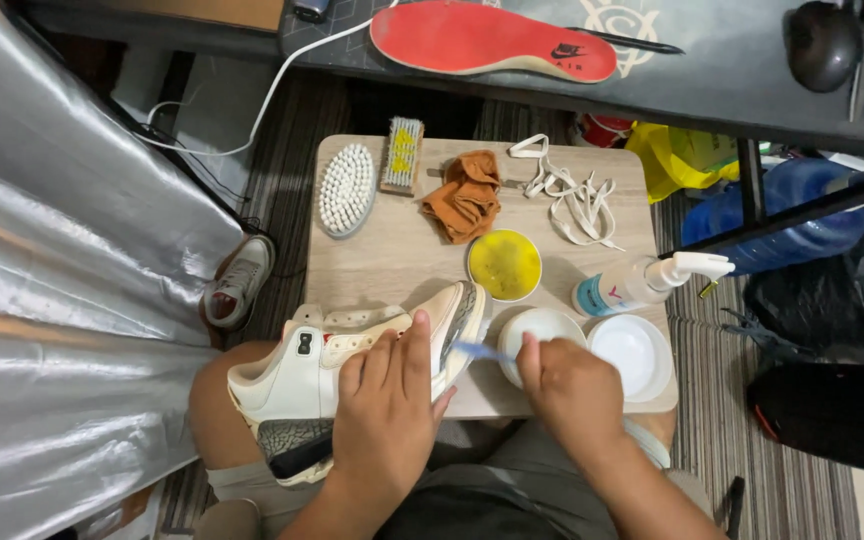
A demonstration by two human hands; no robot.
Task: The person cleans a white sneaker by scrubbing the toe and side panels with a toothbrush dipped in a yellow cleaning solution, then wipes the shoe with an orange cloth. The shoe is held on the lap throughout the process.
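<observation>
- Head view, looking down: much of the cream high-top sneaker (317,375) is covered by the left hand (389,410), whose fingers (417,345) are curled over the upper and hold the shoe on its side, across the person's lap and the near edge of the tabletop (392,260).
- The right hand (572,390) hides most of a small light-blue brush (482,351); only its thin handle shows, pointing toward the sneaker's toe. The fingers are closed around it.
- Whether the brush tip touches the sole cannot be made out.
- A white bowl (542,325) sits just behind the right hand and is partly covered by it; its contents are not visible.
- Beside it lies a shallow white dish (637,352), round and smooth, and a white pump bottle (642,285) lying on its side.
- A yellow round dish (504,264) stands in the middle of the pale wood-grain tabletop.
- Further back: an oval white bristle brush (346,188), a wooden-backed brush (402,155), a crumpled orange cloth (465,195) and loose off-white laces (572,195).
- A red insole (492,40) lies on a dark surface beyond.
- A second sneaker (239,282) sits on the floor, half hidden by a shiny silver sheet (62,260).
</observation>
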